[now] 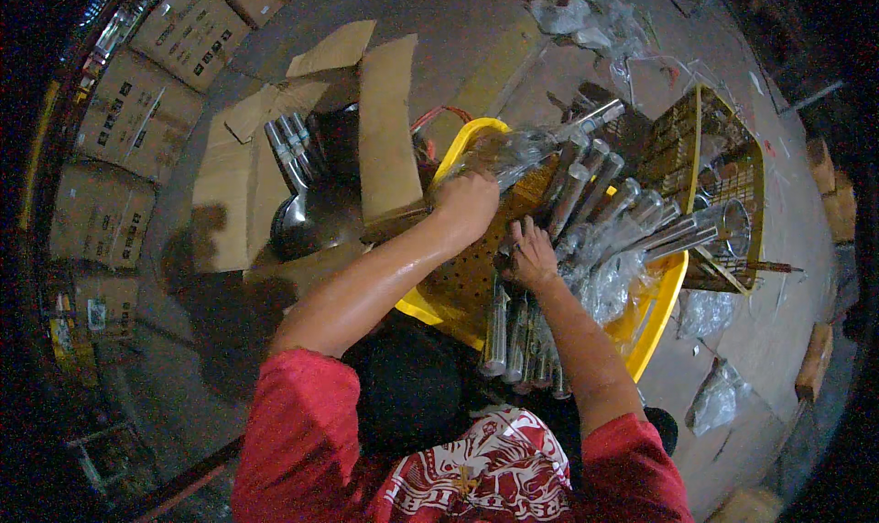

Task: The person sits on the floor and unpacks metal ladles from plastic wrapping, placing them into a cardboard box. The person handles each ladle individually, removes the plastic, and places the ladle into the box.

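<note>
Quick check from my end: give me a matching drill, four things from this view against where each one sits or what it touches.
Things:
1. left hand
2. right hand
3. yellow crate
4. open carton

Places:
A. under the metal tubes
B. gripping a plastic-wrapped tube
C. left of the crate, ladles inside
D. flat on the tube pile

Pairs: 1-B, 2-D, 3-A, 4-C

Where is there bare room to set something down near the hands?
Bare concrete floor lies right of the wooden crate, apart from scattered plastic bags. The yellow basket is crowded with wrapped metal tubes around both the left hand and right hand.
</note>
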`<action>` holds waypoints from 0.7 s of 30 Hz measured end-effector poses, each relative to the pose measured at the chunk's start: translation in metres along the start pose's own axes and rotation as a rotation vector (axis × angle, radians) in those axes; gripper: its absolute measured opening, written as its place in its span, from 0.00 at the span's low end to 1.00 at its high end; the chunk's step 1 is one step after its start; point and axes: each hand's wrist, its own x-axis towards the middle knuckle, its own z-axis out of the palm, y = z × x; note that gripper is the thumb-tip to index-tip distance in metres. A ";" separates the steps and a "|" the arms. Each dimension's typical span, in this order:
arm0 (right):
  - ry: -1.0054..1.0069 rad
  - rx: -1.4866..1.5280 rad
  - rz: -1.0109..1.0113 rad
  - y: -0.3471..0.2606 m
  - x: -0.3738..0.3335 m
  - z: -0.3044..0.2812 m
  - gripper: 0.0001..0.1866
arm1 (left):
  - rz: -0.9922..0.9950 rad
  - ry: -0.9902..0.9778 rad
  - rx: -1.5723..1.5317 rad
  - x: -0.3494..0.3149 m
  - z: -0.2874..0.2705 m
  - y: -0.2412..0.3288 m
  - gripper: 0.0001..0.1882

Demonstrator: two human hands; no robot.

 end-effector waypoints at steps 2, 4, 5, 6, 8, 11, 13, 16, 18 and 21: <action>-0.019 -0.034 -0.021 0.000 -0.004 -0.004 0.55 | -0.021 -0.039 -0.012 0.007 0.020 0.001 0.16; 0.004 -0.017 -0.020 -0.001 -0.005 -0.007 0.56 | -0.061 -0.001 -0.048 0.009 0.036 0.004 0.16; -0.061 -0.009 0.004 -0.001 -0.006 -0.007 0.56 | -0.073 -0.027 -0.105 0.009 0.044 0.007 0.17; -0.037 -0.004 -0.004 -0.001 -0.006 -0.008 0.56 | -0.083 -0.056 -0.160 0.008 0.051 0.009 0.18; -0.085 0.013 0.006 -0.001 -0.004 -0.008 0.56 | -0.095 -0.079 -0.241 0.005 0.064 0.016 0.20; -0.155 0.008 0.034 0.000 0.002 -0.005 0.55 | -0.110 -0.140 -0.350 0.000 0.085 0.025 0.27; -0.151 -0.015 0.042 -0.001 0.005 -0.002 0.54 | -0.094 -0.150 -0.413 0.001 0.096 0.023 0.26; 0.004 -0.003 -0.013 -0.002 0.002 -0.001 0.50 | -0.017 -0.181 -0.457 0.001 0.113 0.016 0.24; 0.082 0.080 -0.010 -0.003 -0.002 -0.003 0.46 | -0.016 -0.222 -0.564 0.004 0.123 0.008 0.24; 0.154 0.173 0.011 -0.006 -0.008 -0.008 0.39 | -0.103 -0.258 -0.767 0.007 0.132 -0.003 0.26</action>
